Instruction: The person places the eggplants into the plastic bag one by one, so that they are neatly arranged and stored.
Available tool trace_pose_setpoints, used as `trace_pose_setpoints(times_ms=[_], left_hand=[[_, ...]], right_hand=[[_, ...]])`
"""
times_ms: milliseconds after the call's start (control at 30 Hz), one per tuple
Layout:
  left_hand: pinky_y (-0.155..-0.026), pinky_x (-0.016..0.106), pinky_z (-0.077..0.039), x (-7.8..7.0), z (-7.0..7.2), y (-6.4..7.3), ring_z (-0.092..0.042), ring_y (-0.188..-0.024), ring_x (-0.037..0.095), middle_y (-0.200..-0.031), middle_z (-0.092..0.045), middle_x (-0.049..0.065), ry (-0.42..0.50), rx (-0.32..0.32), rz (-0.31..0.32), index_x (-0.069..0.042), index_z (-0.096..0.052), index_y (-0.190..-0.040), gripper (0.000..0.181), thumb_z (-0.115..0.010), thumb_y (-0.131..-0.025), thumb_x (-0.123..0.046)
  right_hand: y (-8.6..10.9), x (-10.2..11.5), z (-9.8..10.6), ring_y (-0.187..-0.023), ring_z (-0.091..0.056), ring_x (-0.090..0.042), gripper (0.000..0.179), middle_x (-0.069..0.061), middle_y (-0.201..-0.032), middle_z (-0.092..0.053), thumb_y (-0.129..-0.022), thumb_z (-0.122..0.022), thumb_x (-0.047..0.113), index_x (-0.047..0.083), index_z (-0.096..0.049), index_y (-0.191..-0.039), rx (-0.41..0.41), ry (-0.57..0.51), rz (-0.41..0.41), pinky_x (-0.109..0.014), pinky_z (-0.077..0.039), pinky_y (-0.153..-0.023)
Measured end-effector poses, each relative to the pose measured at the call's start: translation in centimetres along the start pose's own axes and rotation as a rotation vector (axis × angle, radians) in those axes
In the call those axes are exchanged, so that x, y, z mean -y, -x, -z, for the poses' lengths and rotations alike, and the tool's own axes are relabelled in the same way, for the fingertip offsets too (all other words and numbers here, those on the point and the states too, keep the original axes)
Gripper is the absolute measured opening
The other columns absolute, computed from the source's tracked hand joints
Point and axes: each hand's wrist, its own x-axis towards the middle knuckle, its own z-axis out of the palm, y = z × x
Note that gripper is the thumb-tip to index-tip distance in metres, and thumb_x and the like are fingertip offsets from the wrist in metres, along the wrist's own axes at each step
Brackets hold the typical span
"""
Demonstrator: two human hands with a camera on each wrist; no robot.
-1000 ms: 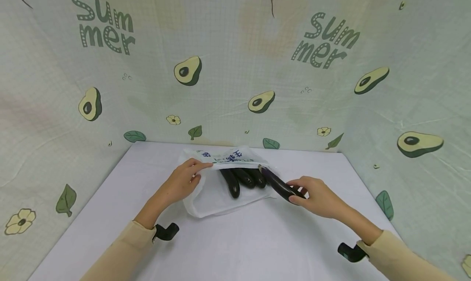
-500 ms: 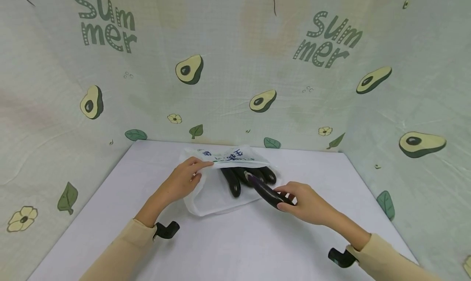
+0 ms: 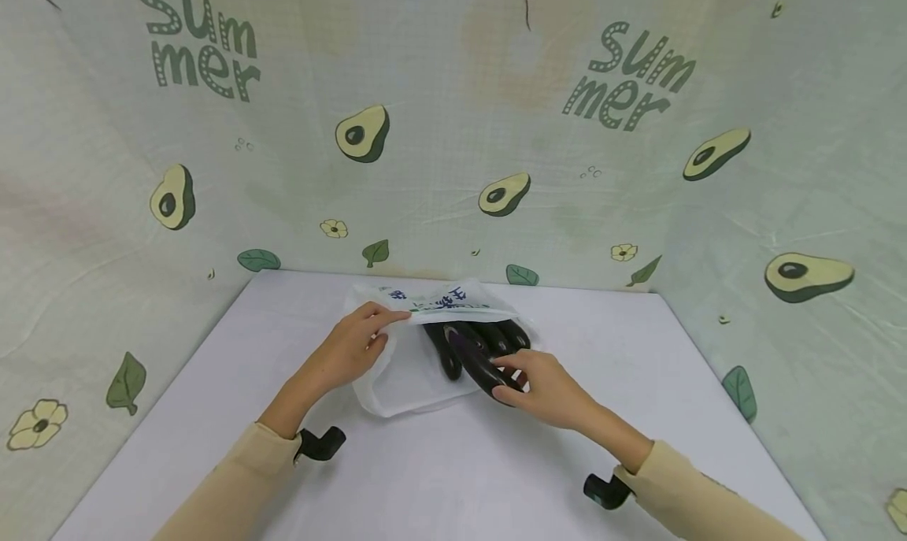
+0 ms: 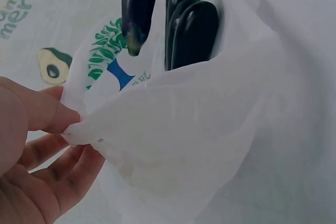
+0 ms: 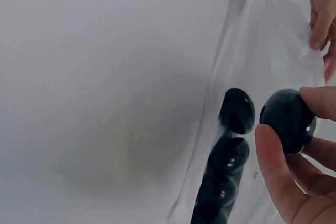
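Note:
A white plastic bag with blue and green print lies on the table, its mouth raised towards me. My left hand pinches the bag's edge between thumb and fingers, as the left wrist view shows. Inside lie several dark, glossy eggplants side by side, their far ends hidden under the bag's upper layer. My right hand grips the near end of another eggplant, stem end pointing into the mouth. In the right wrist view thumb and fingers wrap this eggplant, apart from the row in the bag.
The white table runs up to a pale cloth backdrop printed with avocados, leaves and lettering, which also rises on both sides. A black wrist mount sits at the left cuff, another black mount at the right.
My right hand has carried the eggplant leftwards, from the bag's right side to across its mouth. Another eggplant shows at the row's right end. The left hand has stayed in place.

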Motion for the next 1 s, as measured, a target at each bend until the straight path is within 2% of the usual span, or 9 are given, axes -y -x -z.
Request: trace_pose_setpoints(times_ms=[267,533,867,1000], left_hand=[[-0.074,0.031,-0.054,0.2,-0.1,0.1,-0.057,-0.089,0.017,-0.126,-0.064,0.008,-0.006,-0.001,0.008,-0.018,-0.066,-0.147,0.053,-0.064,-0.1,0.006],[-0.077,0.033,-0.055,0.3,0.0,0.1,-0.058,-0.091,0.017,-0.127,-0.064,0.007,-0.013,0.0,0.015,-0.019,-0.066,-0.147,0.053,-0.065,-0.1,0.005],[-0.076,0.033,-0.054,0.0,0.2,0.1,-0.058,-0.09,0.017,-0.126,-0.064,0.01,-0.009,0.004,0.012,-0.018,-0.065,-0.147,0.052,-0.064,-0.101,0.005],[-0.076,0.033,-0.054,0.1,0.1,0.1,-0.058,-0.09,0.018,-0.126,-0.064,0.012,-0.007,0.003,0.009,-0.018,-0.066,-0.147,0.051,-0.064,-0.101,0.005]], right_hand=[[-2.1,1.0,-2.5,-0.08,-0.062,-0.012,0.039,-0.006,-0.105,-0.074,-0.093,-0.082,0.022,0.002,-0.075,-0.126,-0.043,-0.043,-0.033,-0.024,-0.051,-0.067],[-4.0,2.3,-3.9,-0.076,-0.06,-0.009,0.039,-0.008,-0.104,-0.074,-0.093,-0.082,0.022,0.001,-0.076,-0.125,-0.073,-0.051,-0.035,-0.027,-0.052,-0.068],[-6.3,3.3,-5.3,-0.083,-0.067,-0.015,0.041,-0.012,-0.111,-0.074,-0.094,-0.081,0.023,0.0,-0.075,-0.127,-0.066,-0.067,-0.081,-0.031,-0.057,-0.072],[-7.0,3.5,-5.9,-0.094,-0.07,-0.021,0.041,-0.013,-0.113,-0.075,-0.094,-0.081,0.023,-0.001,-0.075,-0.127,-0.076,-0.077,-0.089,-0.037,-0.06,-0.081]])
